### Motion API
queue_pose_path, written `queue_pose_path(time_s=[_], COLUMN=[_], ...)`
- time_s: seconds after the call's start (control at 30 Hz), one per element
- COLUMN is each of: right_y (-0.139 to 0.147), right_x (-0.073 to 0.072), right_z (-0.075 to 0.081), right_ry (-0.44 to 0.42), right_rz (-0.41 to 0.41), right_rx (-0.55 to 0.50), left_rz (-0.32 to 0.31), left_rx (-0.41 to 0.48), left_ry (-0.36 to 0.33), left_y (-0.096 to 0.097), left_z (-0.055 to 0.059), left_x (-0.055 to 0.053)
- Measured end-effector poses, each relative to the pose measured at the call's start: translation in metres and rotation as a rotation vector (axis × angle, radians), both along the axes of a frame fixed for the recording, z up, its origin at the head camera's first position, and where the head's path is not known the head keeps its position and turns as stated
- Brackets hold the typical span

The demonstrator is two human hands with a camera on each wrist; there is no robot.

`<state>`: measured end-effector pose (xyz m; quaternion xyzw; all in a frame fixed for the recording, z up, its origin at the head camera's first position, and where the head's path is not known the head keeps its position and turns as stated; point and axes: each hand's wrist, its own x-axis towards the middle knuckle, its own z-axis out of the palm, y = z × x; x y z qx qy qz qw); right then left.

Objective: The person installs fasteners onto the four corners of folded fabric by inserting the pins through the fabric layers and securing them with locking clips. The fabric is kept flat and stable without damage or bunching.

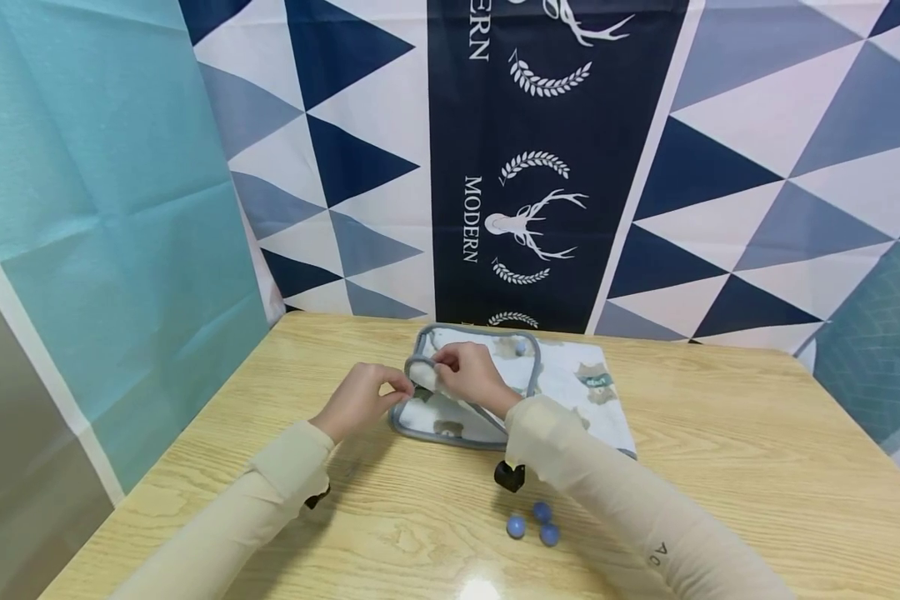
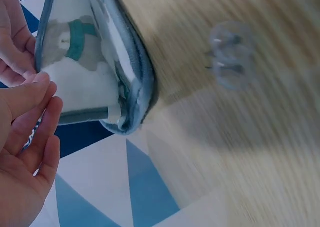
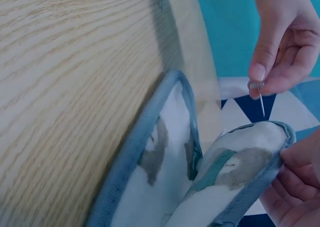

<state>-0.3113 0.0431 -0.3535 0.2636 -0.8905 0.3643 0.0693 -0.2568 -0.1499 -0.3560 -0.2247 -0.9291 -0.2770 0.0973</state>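
A white cloth [image 1: 581,379] with bear prints and grey-blue edging lies folded on the table. My right hand [image 1: 468,375] pinches its edging and holds up a flap at the left end. Beside that raised flap is my left hand [image 1: 360,400], apart from the cloth. Between its thumb and forefinger it pinches a small pin with a clear head [image 3: 255,85] and a thin metal point, seen in the right wrist view. Two more clear-headed pins [image 2: 232,57] lie together on the table in the left wrist view.
Three blue balls [image 1: 516,527] sit on the wooden table [image 1: 330,542] near the right forearm. Another blue ball [image 1: 520,347] shows at the cloth's far part. Patterned fabric [image 1: 367,208] hangs behind the table, and light blue fabric [image 1: 120,208] hangs to the left.
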Motion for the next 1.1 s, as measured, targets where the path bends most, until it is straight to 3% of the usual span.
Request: queue_pose_path(time_s=[0.37, 0.83, 0.97, 1.1], right_y=[0.003, 0.005, 0.005, 0.004], right_x=[-0.001, -0.001, 0.001, 0.003], right_z=[0.0, 0.0, 0.001, 0.001], right_ry=[-0.006, 0.027, 0.023, 0.006], right_rz=[-0.013, 0.0, 0.025, 0.039], right_rx=[-0.049, -0.056, -0.06, -0.068], left_rz=[0.05, 0.098, 0.135, 0.223], left_rx=[0.027, 0.044, 0.062, 0.094], left_ry=[-0.009, -0.024, 0.006, 0.078], left_y=[0.012, 0.016, 0.019, 0.023], left_z=[0.0, 0.001, 0.0, 0.0], left_x=[-0.014, -0.019, -0.02, -0.021])
